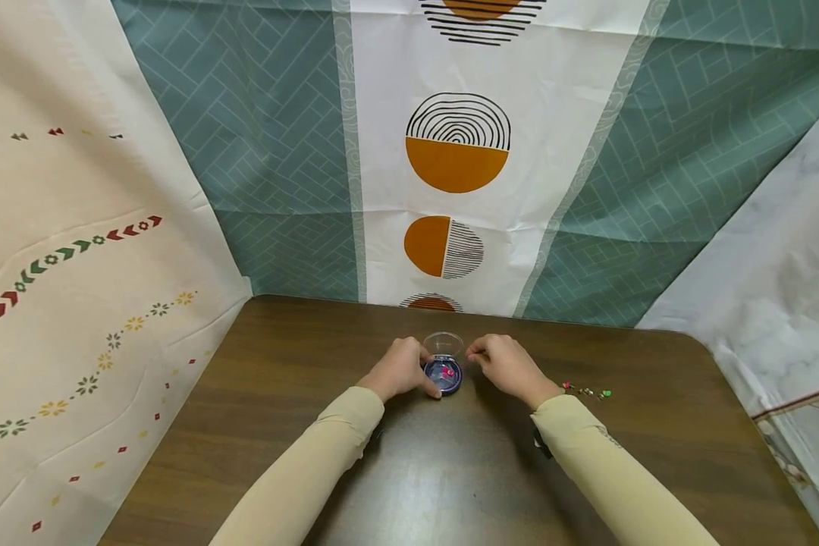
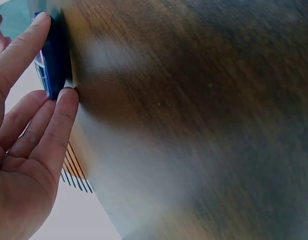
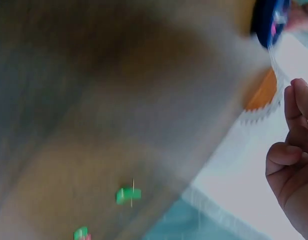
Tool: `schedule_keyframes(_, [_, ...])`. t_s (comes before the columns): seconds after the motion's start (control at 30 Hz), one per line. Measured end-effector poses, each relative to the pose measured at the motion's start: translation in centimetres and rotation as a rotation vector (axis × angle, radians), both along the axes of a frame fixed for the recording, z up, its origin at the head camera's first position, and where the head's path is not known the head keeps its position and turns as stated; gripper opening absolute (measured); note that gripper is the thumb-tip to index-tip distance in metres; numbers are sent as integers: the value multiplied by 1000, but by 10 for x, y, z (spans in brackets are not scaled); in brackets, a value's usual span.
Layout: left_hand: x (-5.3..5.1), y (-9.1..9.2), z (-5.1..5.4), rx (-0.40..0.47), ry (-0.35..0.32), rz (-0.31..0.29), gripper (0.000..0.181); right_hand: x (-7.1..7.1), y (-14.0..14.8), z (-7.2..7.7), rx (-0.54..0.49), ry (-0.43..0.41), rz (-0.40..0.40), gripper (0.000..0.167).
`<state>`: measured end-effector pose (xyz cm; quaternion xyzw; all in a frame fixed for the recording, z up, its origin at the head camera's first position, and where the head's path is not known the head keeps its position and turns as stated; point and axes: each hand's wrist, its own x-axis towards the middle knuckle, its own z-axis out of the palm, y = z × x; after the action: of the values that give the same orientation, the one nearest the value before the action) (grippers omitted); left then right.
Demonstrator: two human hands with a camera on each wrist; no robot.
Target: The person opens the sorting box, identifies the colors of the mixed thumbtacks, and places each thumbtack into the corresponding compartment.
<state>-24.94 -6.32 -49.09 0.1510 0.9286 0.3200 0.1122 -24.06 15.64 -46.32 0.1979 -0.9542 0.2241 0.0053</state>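
My left hand [image 1: 401, 369] holds a small round blue case [image 1: 443, 377] by its sides, thumb at the near edge and fingers at the far side. The case's clear lid [image 1: 444, 343] stands raised at the back, and pink pieces [image 1: 447, 372] lie inside. In the left wrist view the blue case [image 2: 55, 60] sits between thumb and fingertips. My right hand [image 1: 508, 368] is just right of the lid, apart from it. In the right wrist view its thumb and forefinger tips [image 3: 295, 85] meet, the other fingers curled; whether something tiny is between them cannot be seen.
Several small coloured pieces [image 1: 588, 392] lie on the brown table [image 1: 300, 364] right of the right hand, partly by its sleeve. Among them is a green piece [image 3: 128, 195] with a thin pin-like line. Patterned cloth [image 1: 287, 152] hangs behind and on both sides.
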Motion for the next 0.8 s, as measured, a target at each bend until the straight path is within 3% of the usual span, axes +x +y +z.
schedule_keyframes(0.37, [-1,0,3,8,-23,15,66,-4,66,32,9,-47,-114,11])
schedule_keyframes(0.8, [1,-1,2,15,-32,10,67,11,129,24,139,-119,-189,15])
